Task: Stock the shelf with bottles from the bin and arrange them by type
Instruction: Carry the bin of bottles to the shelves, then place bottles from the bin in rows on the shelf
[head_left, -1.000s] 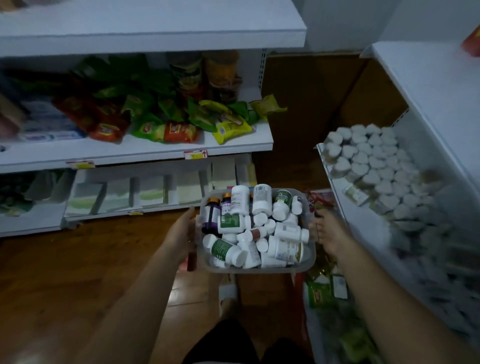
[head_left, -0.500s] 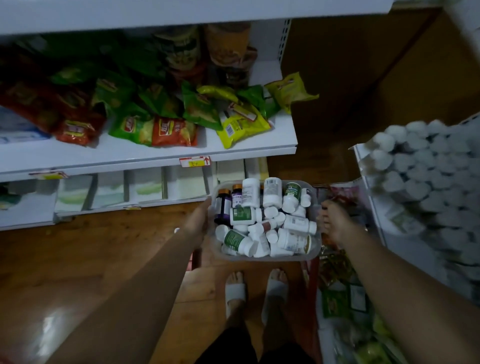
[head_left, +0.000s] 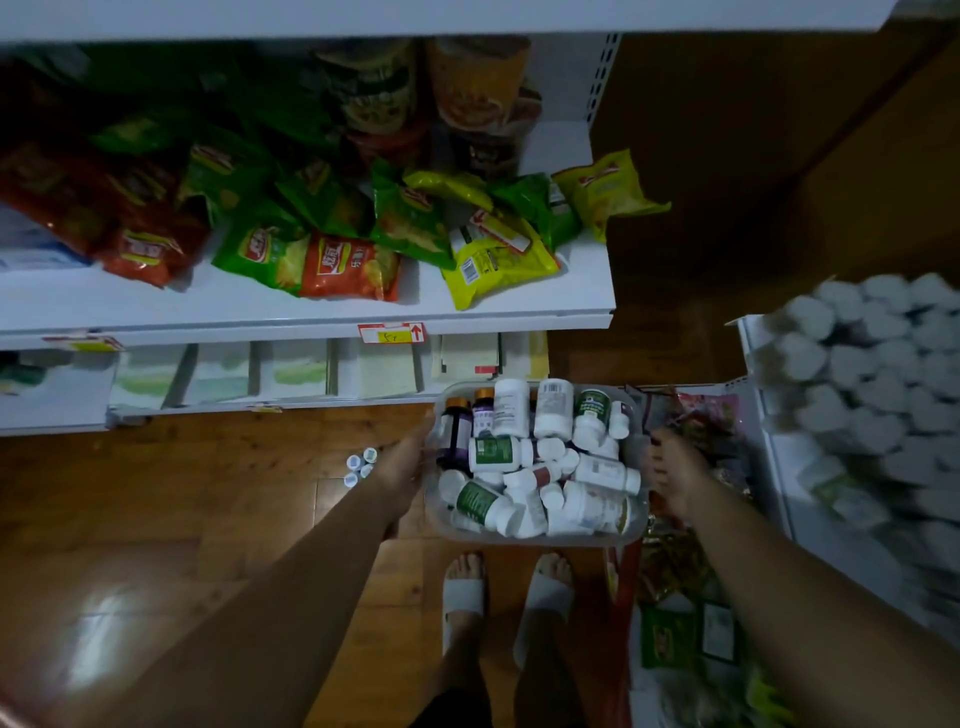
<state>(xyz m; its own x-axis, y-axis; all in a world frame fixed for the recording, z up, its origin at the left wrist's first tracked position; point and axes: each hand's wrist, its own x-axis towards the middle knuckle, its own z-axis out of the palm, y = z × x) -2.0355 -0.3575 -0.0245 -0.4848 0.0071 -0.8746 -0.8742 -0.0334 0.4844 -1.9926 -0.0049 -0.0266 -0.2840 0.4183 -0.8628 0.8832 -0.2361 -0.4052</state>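
Left hand (head_left: 405, 462) and right hand (head_left: 675, 480) each grip a side of the bin (head_left: 540, 540) held between them; its loose bottles (head_left: 496, 452) look light, hard, smooth, likely to roll, best gripped round the body, below the cap

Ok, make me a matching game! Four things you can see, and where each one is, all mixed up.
1 bin
2 chip bags
3 slippers
4 little bottles

A loose on the wooden floor
B worn on the feet
C held by the left hand and right hand
D on the white shelf

Pairs: 1-C, 2-D, 3-B, 4-A
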